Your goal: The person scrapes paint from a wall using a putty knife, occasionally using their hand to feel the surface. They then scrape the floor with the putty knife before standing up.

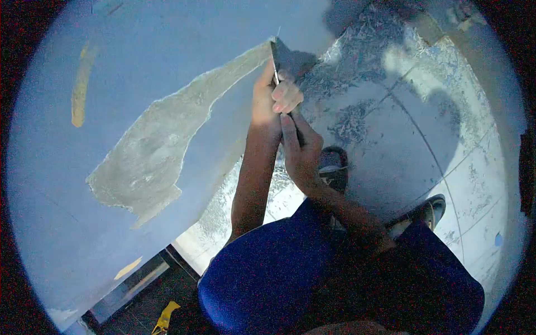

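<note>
A scraper shows as a thin flat blade, nearly edge-on, its tip touching the blue wall at the upper end of a bare grey patch. My left hand is wrapped round the scraper close behind the blade, fingers curled. Just below it, my right hand is closed on the tool's lower end, thumb extended along it. Between the two hands the handle is mostly hidden. Around the patch, the painted wall has a ragged paint edge.
Paint flakes litter the tiled floor to the right. My shoes stand on it below my bent knees. At lower left, a yellow-handled tool lies on a dark surface beside the wall. Shadows fall across the floor.
</note>
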